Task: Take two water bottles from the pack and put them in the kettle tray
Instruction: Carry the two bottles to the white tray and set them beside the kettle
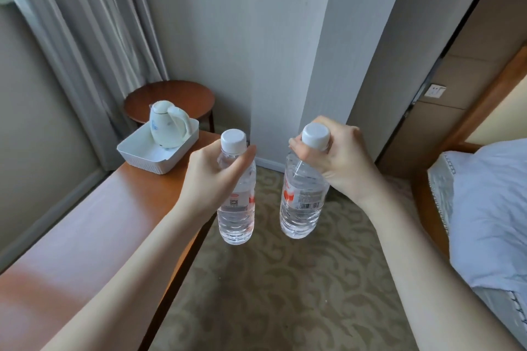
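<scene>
Both hands are clamped on bottles: the left hand (212, 177) wraps the shoulder of the left bottle (236, 208) just under its white cap, and the right hand (339, 157) pinches the neck of the right bottle (302, 202) from the right side. The 2 bottles hang upright, long axes near vertical, side by side and apart, over the patterned carpet (285, 293) beside the near edge of the wooden desk (94, 222).

The white kettle tray (134, 155) sits on the far end of that desk, to the far left of both hands, with the kettle (168, 128) standing in its far right part. Bare tray floor shows on the near left side, so that looks like the spot for the bottles.

The left hand is the nearer of the 2 to the tray, and the right would have to cross further leftward. The pack is not in view. Judging by this, the pick is done and the carry to the tray remains.
</scene>
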{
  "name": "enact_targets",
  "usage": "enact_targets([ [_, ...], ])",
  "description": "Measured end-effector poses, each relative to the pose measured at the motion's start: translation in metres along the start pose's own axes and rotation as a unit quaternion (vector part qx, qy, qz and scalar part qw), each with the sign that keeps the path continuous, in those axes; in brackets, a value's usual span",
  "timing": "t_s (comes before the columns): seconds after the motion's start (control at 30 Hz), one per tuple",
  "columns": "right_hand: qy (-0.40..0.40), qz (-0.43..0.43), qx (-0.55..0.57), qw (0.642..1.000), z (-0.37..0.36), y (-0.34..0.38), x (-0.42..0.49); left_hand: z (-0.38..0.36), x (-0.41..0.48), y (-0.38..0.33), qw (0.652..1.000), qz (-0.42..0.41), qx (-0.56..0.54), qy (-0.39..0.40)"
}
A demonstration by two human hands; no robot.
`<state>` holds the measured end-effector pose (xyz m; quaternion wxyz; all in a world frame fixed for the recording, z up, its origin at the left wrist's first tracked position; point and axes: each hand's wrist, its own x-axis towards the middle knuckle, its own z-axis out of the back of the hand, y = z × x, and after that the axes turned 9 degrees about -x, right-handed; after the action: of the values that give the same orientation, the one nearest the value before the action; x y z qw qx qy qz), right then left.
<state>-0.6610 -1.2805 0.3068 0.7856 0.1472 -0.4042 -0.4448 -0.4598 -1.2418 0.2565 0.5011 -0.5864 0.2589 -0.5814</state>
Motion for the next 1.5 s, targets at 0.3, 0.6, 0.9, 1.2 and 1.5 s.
enact_targets([
  [0.3, 0.068, 0.018, 0.037, 0.997, -0.053, -0.093, 0.138, -0.024, 0.113, 0.075, 0.994, 0.056, 0.018, -0.088],
  [0.6, 0.181, 0.060, 0.065, 0.979, -0.154, -0.153, 0.261, -0.012, 0.213, 0.175, 0.983, 0.102, 0.051, -0.146],
  [0.9, 0.302, 0.122, 0.072, 0.943, -0.253, -0.197, 0.340, -0.002, 0.255, 0.243, 0.954, 0.191, 0.095, -0.208],
  [1.2, 0.435, 0.262, 0.089, 0.857, -0.366, -0.257, 0.375, -0.009, 0.256, 0.313, 0.880, 0.313, 0.090, -0.346],
  [1.5, 0.502, 0.435, 0.036, 0.747, -0.448, -0.280, 0.375, -0.013, 0.254, 0.357, 0.832, 0.414, 0.123, -0.347],
])
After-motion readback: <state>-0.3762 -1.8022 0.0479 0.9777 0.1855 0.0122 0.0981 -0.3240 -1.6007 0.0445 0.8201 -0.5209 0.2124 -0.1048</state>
